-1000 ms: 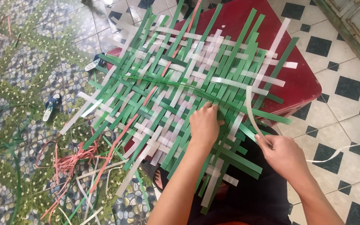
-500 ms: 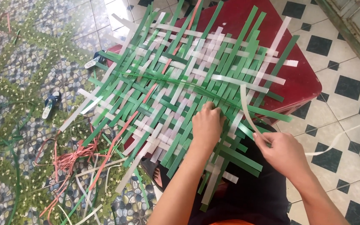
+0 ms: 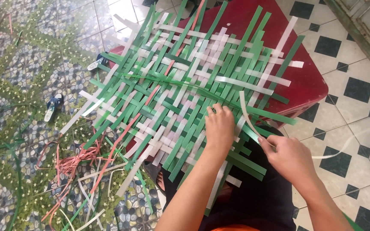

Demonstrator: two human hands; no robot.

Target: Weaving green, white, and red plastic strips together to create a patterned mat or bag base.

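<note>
Under me I see a tiled floor, pebble-patterned tiles [image 3: 31, 85] on one side and white tiles with black diamonds on the other, with a dark red plastic stool [image 3: 305, 81] carrying most of a woven mat of green and white straps [image 3: 180, 94], whose near edge comes down over my lap. Loose offcuts, red and green strips [image 3: 78, 171], lie scattered on the pebble tiles, and a pair of sandals [image 3: 54, 107] sits beyond them. My left hand [image 3: 220, 128] lies palm down on the weave near its lower edge, fingers curled and pressing the crossings flat, gripping nothing that I can see. My right hand [image 3: 290, 156] is just beside it, off the mat's edge, fingers closed in a pinch on a white strap [image 3: 246, 112]. That strap curves up from the pinch toward the weave, its long axis running away from me, its tip standing free just right of the left knuckles
</note>
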